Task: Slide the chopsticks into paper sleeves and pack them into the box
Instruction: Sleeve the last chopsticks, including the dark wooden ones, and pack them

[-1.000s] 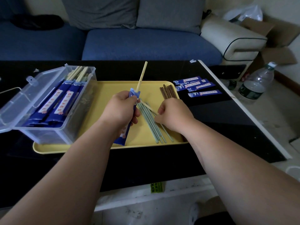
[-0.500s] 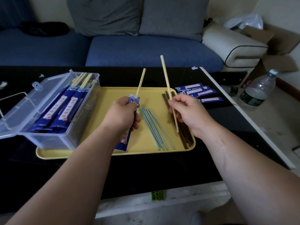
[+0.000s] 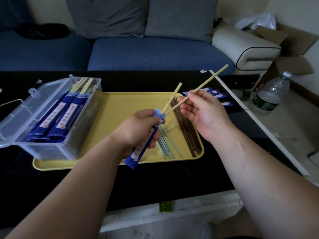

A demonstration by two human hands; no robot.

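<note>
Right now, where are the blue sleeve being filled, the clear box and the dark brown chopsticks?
blue sleeve (image 3: 138, 149): head view, printed lower half.
clear box (image 3: 48, 150): head view, front wall.
dark brown chopsticks (image 3: 189, 135): head view, middle of the bundle.

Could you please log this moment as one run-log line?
step: chopstick tip at sleeve mouth | left grip: holds sleeve | right grip: pinches chopstick | box: open
</note>
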